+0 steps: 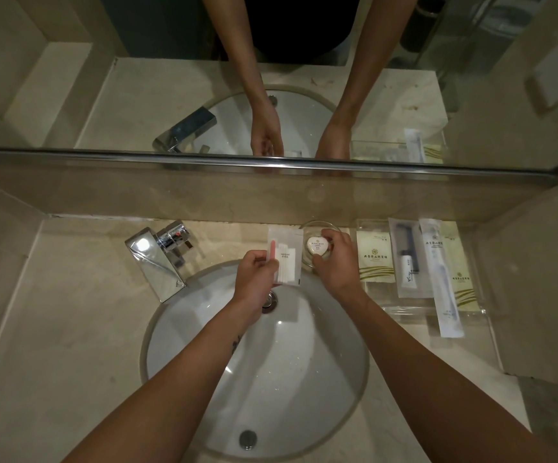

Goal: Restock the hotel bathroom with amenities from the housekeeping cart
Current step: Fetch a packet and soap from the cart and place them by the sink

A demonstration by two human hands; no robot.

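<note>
- The left hand [254, 272] has its grip closed on a clear vanity packet [286, 259], above the sink [257, 379] rim, ready for placing.
- The right hand [334, 259] has its grip around the glass dish [307, 227] behind the sink, steadying the heart-shaped soap [317, 244] inside.

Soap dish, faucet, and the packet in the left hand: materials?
Soap dish: looks like clear glass, maybe acrylic; the counter shows through its rim.
Faucet: polished chrome-look metal, with mirror-bright reflections.
Packet in the left hand: thin clear plastic film; white sticks and a pink strip show through.

White heart-shaped soap [317, 244], cream sachet [375, 257] with olive wavy stripes
</note>
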